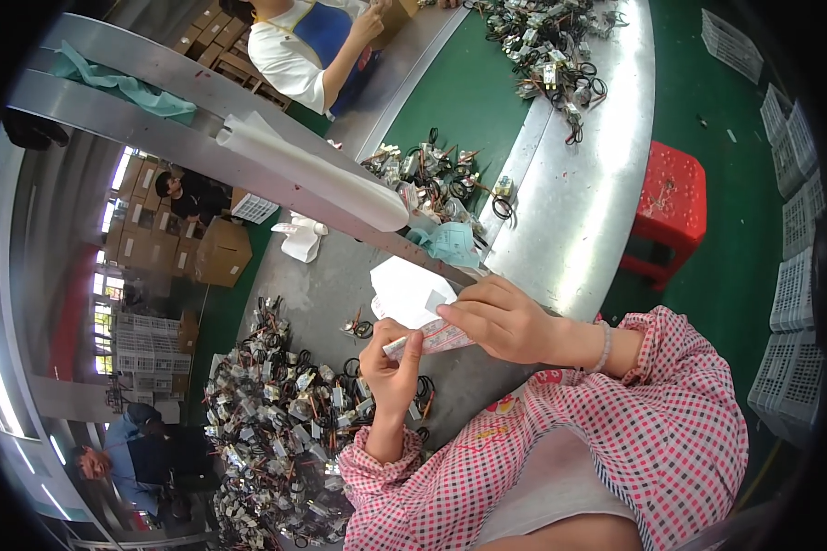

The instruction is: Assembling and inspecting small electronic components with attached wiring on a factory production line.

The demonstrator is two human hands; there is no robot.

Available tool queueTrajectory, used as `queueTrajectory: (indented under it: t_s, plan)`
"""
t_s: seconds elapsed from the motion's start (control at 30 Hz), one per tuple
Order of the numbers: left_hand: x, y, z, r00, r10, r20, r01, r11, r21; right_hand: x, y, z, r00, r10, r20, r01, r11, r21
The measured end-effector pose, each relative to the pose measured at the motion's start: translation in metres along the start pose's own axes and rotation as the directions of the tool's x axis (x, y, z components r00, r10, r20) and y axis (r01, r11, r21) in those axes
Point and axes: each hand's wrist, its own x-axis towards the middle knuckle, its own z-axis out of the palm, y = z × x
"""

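Note:
A white paper sheet (pixel 404 285) with red print along its near folded part is held in front of me. It looks like a sheet of labels. My left hand (pixel 392 367) pinches its lower left end between thumb and fingers. At the sheet's right side is my right hand (pixel 501 321), its fingers closed on the edge. By those fingertips a small grey rectangle (pixel 435 301) shows against the white. Just left of the sheet, a small part with a black cable (pixel 358 326) lies on the grey table (pixel 326 294).
A large heap of small cabled metal parts (pixel 285 413) covers the table's left. More heaps (pixel 432 179) lie beyond a metal rail (pixel 331 207) that carries a white roll (pixel 312 170). A red stool (pixel 675 193) and white crates (pixel 795 294) stand right. Several people work nearby.

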Motion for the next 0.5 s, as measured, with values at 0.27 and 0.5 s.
queueTrajectory:
  t_s: [0.27,0.5]
  plan:
    - [0.0007,0.0010,0.0010,1.000,0.011,0.018,-0.012,1.000,0.019,-0.0027,0.0014,0.0011,0.998,0.067,0.001,-0.067,0.997,0.022]
    - [0.0007,0.0006,0.0045,0.994,0.080,0.070,-0.084,0.995,0.048,-0.0039,0.0008,-0.0036,0.992,0.116,0.057,-0.121,0.990,0.079]
